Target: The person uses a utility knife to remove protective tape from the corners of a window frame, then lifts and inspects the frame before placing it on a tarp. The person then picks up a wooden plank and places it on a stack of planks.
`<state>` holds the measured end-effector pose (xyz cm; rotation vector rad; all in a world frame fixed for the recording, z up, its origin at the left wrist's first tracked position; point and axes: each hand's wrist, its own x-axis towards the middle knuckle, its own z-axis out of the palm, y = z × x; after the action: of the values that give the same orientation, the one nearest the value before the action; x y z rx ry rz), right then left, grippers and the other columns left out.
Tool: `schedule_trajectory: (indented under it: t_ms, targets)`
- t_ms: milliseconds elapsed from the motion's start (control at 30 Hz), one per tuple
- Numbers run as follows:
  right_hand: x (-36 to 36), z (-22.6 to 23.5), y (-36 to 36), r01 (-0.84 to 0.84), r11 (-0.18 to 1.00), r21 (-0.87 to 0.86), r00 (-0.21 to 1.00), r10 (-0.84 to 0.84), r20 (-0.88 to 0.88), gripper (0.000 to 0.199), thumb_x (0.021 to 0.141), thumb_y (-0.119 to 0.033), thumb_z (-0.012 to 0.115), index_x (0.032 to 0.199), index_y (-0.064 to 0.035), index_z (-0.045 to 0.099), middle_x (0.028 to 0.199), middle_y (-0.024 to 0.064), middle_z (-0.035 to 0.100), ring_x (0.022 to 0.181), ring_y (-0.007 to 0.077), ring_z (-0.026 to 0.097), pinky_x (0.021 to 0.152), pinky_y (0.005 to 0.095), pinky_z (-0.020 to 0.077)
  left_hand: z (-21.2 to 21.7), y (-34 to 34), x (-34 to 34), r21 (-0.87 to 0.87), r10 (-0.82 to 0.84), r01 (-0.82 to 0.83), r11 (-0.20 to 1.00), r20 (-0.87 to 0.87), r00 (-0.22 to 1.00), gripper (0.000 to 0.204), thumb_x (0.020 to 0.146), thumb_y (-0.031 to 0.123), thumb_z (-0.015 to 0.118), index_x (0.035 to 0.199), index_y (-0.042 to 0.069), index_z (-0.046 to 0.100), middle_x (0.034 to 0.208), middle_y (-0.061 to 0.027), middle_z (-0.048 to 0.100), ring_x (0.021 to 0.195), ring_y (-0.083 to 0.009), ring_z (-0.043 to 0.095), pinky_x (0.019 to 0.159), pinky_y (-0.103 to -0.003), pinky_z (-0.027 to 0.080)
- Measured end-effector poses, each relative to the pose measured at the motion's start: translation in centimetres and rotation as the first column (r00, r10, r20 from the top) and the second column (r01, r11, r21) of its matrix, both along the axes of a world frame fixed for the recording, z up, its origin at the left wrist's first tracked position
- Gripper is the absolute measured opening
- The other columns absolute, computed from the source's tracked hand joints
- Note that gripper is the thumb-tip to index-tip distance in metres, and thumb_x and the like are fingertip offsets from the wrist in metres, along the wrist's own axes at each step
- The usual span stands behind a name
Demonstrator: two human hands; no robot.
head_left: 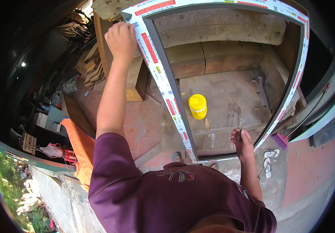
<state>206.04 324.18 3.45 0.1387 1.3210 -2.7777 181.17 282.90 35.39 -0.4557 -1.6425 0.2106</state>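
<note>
A large dark metal window or door frame [157, 72], covered in white and red printed protective film, stands tilted before me. My left hand [121, 42] is raised at its upper left corner, fingers curled closed against the edge. What they pinch there, if anything, is hidden. Low at the right, inside the frame's opening as seen from here, my right hand [244, 144] is closed with thumb and fingers together. A small thin piece [242, 123] sticks up from those fingers; its kind is too small to tell.
Through the opening, a yellow lidded tub [197, 106] sits on a wooden surface with thick timber beams [229, 56] behind. Slippers [268, 163] and a purple broom [280, 140] lie at right. An orange cloth [78, 151] hangs at left, near stacked wood [93, 66].
</note>
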Motion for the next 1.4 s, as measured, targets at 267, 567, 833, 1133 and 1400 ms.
schedule_trajectory:
  t_ms: [267,567,833,1133,1400]
  targets:
    - [-0.5,-1.7,-2.9,-0.086,0.996,-0.014,0.989,0.087,0.119,0.029,0.104,-0.026,0.056,0.115,-0.0016,0.066,0.103,0.0092,0.069,0.09,0.0178,0.064,0.078,0.0337,0.0511,-2.4,1.0,1.5,0.056,-0.134,0.132,0.99,0.042,0.99,0.019,0.086,0.018,0.075,0.094,0.009,0.061,0.099,-0.0085,0.066,0.093,-0.0284,0.062,0.08,-0.041,0.042]
    - [-3.4,-1.0,-7.8,-0.134,0.988,0.073,0.99,0.13,0.052,0.028,0.104,-0.025,0.057,0.113,-0.0001,0.067,0.103,0.0091,0.07,0.09,0.0164,0.063,0.077,0.0319,0.0517,3.2,-1.5,-1.6,0.01,-0.101,0.101,0.995,0.028,0.994,0.017,0.087,0.025,0.074,0.097,0.013,0.069,0.097,-0.0044,0.067,0.089,-0.0266,0.064,0.074,-0.041,0.046]
    - [-4.3,-1.3,-10.3,-0.143,0.982,0.124,0.989,0.139,0.044,0.027,0.104,-0.023,0.056,0.115,-0.0006,0.067,0.11,0.0092,0.07,0.097,0.0163,0.064,0.081,0.032,0.0522,2.6,-0.6,-1.8,0.039,-0.069,0.068,0.997,0.038,0.997,0.009,0.09,0.02,0.07,0.093,0.012,0.067,0.094,-0.0043,0.066,0.089,-0.0266,0.064,0.074,-0.041,0.045]
    - [-7.2,0.6,-16.8,-0.3,0.939,0.169,0.947,0.315,-0.064,0.029,0.105,-0.024,0.055,0.116,-0.0008,0.068,0.128,0.0135,0.065,0.111,0.0206,0.063,0.092,0.0373,0.0523,0.0,-0.1,0.2,0.022,-0.1,0.098,0.995,0.119,0.988,0.009,0.089,0.018,0.07,0.094,0.012,0.067,0.094,-0.0035,0.065,0.088,-0.0253,0.062,0.075,-0.04,0.045]
    - [-7.4,0.8,-17.3,-0.359,0.925,0.123,0.93,0.366,-0.037,0.027,0.105,-0.023,0.053,0.116,-0.002,0.067,0.121,0.0119,0.067,0.105,0.0204,0.064,0.088,0.0372,0.0524,-2.9,-0.4,1.7,0.079,-0.234,0.222,0.972,0.201,0.951,0.01,0.086,0.013,0.072,0.093,0.011,0.066,0.092,-0.0038,0.064,0.086,-0.0251,0.062,0.074,-0.039,0.044]
